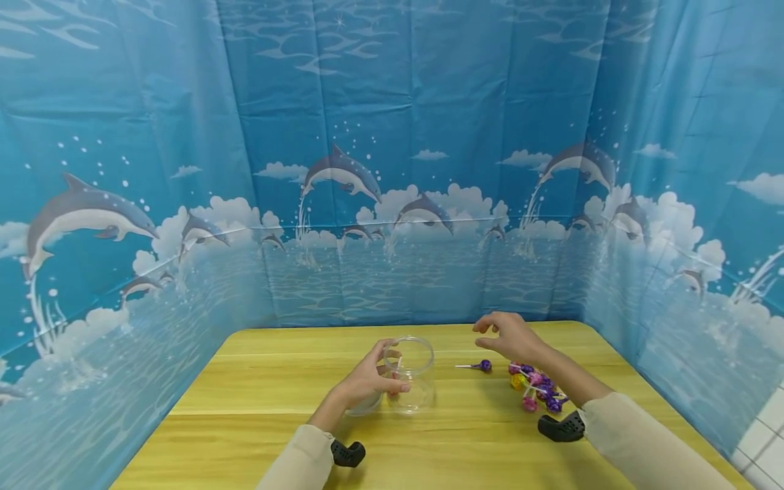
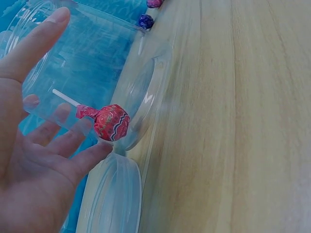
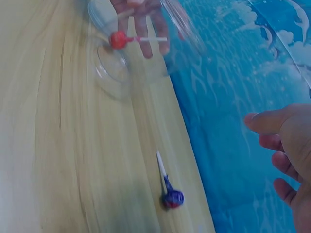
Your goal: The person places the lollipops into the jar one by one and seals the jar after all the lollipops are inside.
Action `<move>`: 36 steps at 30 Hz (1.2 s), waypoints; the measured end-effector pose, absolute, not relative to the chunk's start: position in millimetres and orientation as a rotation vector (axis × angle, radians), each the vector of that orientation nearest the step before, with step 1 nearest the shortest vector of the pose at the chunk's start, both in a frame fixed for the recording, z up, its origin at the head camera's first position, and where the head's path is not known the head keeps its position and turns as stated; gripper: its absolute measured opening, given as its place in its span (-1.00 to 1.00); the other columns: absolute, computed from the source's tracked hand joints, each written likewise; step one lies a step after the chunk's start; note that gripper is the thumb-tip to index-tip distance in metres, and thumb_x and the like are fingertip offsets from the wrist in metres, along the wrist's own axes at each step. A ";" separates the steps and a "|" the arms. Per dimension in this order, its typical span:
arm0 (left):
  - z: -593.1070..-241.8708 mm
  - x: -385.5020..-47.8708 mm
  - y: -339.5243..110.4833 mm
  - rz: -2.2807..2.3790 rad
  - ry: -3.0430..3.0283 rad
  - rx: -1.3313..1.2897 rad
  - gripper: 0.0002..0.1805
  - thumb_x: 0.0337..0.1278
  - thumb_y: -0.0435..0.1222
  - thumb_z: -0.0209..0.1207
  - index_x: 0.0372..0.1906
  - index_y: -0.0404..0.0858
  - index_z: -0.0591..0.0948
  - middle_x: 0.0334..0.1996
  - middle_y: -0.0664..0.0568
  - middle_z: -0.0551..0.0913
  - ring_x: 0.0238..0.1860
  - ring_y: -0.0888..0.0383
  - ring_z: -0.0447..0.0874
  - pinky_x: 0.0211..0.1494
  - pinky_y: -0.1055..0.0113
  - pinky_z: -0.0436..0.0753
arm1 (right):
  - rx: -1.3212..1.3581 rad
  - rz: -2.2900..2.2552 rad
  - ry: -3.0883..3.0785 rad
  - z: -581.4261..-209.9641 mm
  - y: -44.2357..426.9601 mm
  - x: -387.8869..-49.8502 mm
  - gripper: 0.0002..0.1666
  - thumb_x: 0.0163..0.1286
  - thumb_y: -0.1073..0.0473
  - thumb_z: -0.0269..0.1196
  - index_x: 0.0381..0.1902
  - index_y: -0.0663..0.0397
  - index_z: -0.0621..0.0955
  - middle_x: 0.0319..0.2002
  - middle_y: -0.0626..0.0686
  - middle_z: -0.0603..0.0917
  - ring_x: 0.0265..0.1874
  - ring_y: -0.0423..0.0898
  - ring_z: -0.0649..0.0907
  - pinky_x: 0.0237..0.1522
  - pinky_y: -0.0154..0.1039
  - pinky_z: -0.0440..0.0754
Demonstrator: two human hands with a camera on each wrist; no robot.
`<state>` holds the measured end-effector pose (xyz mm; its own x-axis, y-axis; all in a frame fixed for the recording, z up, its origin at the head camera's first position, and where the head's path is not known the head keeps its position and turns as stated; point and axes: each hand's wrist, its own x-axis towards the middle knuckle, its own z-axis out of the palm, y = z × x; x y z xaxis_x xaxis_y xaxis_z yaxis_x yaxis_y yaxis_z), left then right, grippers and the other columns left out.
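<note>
A clear round jar [image 1: 412, 381] stands upright on the table, and my left hand [image 1: 366, 378] grips its left side with thumb and fingers around the wall. Inside the jar, a red-wrapped lollipop [image 2: 112, 122] shows through the wall, its white stick [image 2: 65, 97] pointing up. My right hand [image 1: 514, 338] is raised over the table, right of the jar, with loosely bent fingers and nothing in them. Below and left of it lies a purple lollipop [image 1: 485, 365], also visible in the right wrist view [image 3: 173, 198].
Under my left hand, a clear round lid [image 2: 116, 194] lies beside the jar. A pile of pink, purple and yellow lollipops [image 1: 539, 389] lies on the yellow wooden table [image 1: 447, 442], below my right forearm. A blue dolphin-print curtain [image 1: 380, 272] hangs behind and at the sides.
</note>
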<state>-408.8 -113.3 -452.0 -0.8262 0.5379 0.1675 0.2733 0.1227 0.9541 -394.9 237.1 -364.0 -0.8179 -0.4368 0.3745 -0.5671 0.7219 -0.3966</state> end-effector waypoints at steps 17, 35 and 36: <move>-448.0 -406.7 -111.4 1.765 2.175 0.799 -0.03 0.19 -0.29 0.48 0.59 -0.12 0.17 0.39 -0.15 0.35 0.25 -0.06 0.54 0.09 0.08 0.63 | 0.665 0.749 -2.662 -388.0 298.0 -366.0 -0.79 0.40 0.19 0.41 -0.06 0.15 0.75 -0.13 0.06 0.74 -0.14 0.12 0.67 -0.11 0.09 0.62; -449.2 -409.1 -116.4 1.746 2.183 0.807 -0.03 0.20 -0.27 0.48 0.60 -0.09 0.16 0.42 -0.26 0.29 0.27 -0.11 0.52 0.17 0.03 0.59 | 0.499 0.775 -2.741 -424.1 356.4 -337.9 -0.77 0.42 0.19 0.39 -0.05 0.22 0.74 -0.11 0.13 0.74 -0.18 0.14 0.65 -0.20 0.06 0.60; -449.3 -408.9 -116.2 1.744 2.183 0.808 -0.03 0.20 -0.26 0.48 0.60 -0.08 0.16 0.42 -0.25 0.30 0.28 -0.11 0.51 0.17 0.03 0.59 | 0.494 0.771 -2.750 -426.2 360.2 -336.5 -0.78 0.43 0.20 0.38 -0.05 0.22 0.74 -0.11 0.13 0.74 -0.18 0.14 0.64 -0.21 0.06 0.59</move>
<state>-408.9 -116.2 -449.3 -0.8206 0.5502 0.1548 0.2725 0.1385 0.9521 -336.5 360.2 -426.2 -0.9133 -0.2549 0.3177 -0.3829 0.8031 -0.4565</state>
